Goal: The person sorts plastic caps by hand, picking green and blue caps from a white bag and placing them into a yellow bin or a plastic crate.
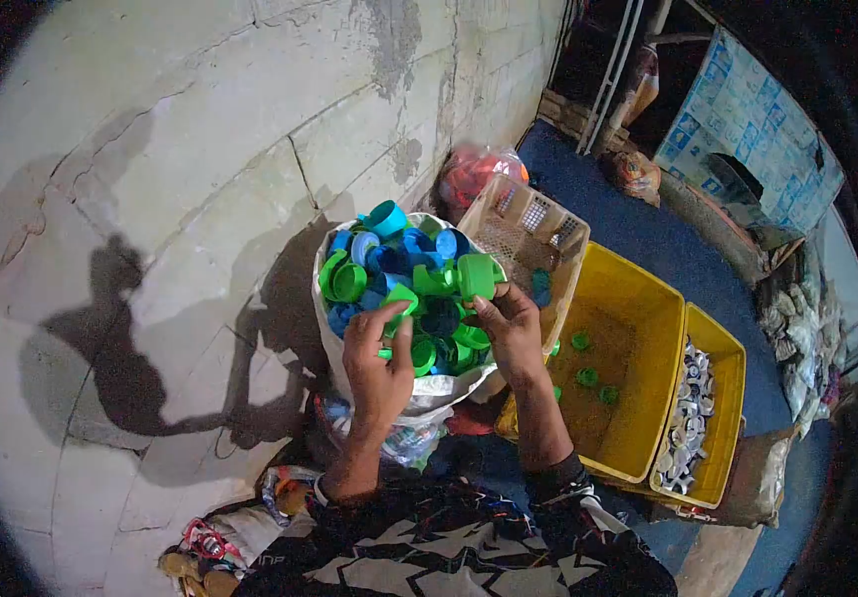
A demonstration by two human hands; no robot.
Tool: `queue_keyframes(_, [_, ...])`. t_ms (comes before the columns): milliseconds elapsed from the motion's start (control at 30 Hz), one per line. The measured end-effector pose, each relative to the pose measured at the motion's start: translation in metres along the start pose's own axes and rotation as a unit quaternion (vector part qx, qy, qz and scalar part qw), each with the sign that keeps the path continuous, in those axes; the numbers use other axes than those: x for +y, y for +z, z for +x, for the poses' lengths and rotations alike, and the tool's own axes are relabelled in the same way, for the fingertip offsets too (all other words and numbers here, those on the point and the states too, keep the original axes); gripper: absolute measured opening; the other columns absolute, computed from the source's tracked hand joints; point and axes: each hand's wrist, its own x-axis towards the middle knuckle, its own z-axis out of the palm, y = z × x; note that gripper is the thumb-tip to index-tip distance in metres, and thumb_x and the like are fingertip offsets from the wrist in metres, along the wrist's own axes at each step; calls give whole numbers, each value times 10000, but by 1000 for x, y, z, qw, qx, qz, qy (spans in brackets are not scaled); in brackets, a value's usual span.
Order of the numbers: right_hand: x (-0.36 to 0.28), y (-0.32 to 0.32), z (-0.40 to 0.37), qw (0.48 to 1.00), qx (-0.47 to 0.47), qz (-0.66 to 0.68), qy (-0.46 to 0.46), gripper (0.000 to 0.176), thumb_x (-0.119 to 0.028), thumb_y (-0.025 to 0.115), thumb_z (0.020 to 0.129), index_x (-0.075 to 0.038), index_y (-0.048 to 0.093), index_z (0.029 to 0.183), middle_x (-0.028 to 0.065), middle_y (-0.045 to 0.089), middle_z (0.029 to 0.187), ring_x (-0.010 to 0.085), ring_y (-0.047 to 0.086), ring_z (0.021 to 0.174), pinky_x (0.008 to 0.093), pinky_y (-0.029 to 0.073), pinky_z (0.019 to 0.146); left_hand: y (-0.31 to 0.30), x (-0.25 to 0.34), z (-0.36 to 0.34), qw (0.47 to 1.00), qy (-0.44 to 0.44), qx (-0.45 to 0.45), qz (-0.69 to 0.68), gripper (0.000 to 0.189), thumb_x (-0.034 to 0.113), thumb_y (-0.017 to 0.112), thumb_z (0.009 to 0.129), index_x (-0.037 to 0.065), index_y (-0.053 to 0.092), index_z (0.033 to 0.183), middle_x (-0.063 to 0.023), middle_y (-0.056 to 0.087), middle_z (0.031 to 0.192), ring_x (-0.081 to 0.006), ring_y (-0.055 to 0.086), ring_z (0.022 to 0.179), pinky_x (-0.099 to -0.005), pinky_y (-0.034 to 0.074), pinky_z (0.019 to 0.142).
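Note:
A white sack [334, 338] stands open in front of me, heaped with blue and green plastic caps [387, 261]. Above its right side, my right hand [511, 333] pinches a large green cap [477, 276] between thumb and fingers. My left hand [377, 363] is over the sack's near left part, its fingers closed on a smaller green cap [401, 298]. Other green caps lie under and between both hands, partly covered by the fingers.
Right of the sack stand a beige crate [573, 224], a yellow bin [638, 289] with several green caps inside, and another yellow bin [733, 363] holding whitish caps. A pale block wall [200, 119] rises on the left. A reddish bag [474, 174] sits behind.

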Motion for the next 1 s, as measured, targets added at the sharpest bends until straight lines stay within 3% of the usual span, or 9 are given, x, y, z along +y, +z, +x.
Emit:
queue_keyframes(100, [0,3,-2,999,26,-4,20,68,-53,629,924,-32,598,981,50,659,962,143,630,890,303,535,779,-1,-3,2,999,20,23,-35,228,26,658,865,62,656,1090,-119,631,1002,-218,612,860,-285,508,648])
queue_keyframes(200, [-1,-2,-6,998,49,-28,-4,63,-47,631,922,-34,602,976,40,655,953,133,623,871,297,530,768,-4,-2,-1,988,-58,43,-139,250,10,695,836,42,649,1079,-117,638,999,-207,618,786,-265,503,651])
queue_keyframes(300, [-7,-2,-12,995,79,-48,-27,61,-48,640,918,-37,595,957,30,650,947,123,614,859,292,524,769,-9,-3,-1,984,-96,12,-152,253,44,717,842,41,629,1079,-64,652,1034,-146,609,967,-286,505,747])
queue_keyframes(433, [-1,-22,-30,928,152,-295,-170,167,-12,673,879,21,624,1036,74,652,1035,140,629,937,301,521,796,-10,4,-2,1000,23,-10,5,267,58,776,773,44,651,1009,-86,662,951,-218,622,876,-339,496,746])
queue_keyframes(500, [-17,-26,-54,870,193,-416,-181,197,-17,719,825,-3,681,1018,131,658,1086,207,650,981,326,530,802,0,13,-7,990,129,-38,34,301,37,787,732,56,661,1005,-116,651,931,-289,615,831,-393,484,728])
queue_keyframes(567, [-21,-33,-78,839,229,-458,-184,180,-25,737,803,-23,703,980,153,659,1092,247,659,986,336,534,798,22,11,-26,986,134,-101,-4,278,70,804,708,63,678,956,-99,619,935,-309,585,874,-408,474,754])
queue_keyframes(867, [38,-142,-208,767,354,-536,-24,176,-18,734,762,-19,711,937,188,660,1083,329,669,955,367,546,771,140,-15,-132,935,139,-325,-39,159,77,771,727,52,698,866,-89,602,929,-295,605,893,-411,499,772])
queue_keyframes(967, [56,-172,-236,777,390,-491,48,199,-48,757,758,-16,713,950,192,662,1076,336,668,954,375,547,768,172,-20,-153,923,116,-366,-28,153,87,768,737,52,702,870,-101,587,985,-307,607,902,-412,503,763])
queue_keyframes(1000, [71,-189,-245,822,438,-361,55,220,-69,767,757,-21,714,965,194,662,1079,342,667,952,380,545,773,185,-28,-162,913,96,-394,-36,149,98,761,752,47,702,878,-112,574,1026,-315,610,907,-414,507,764])
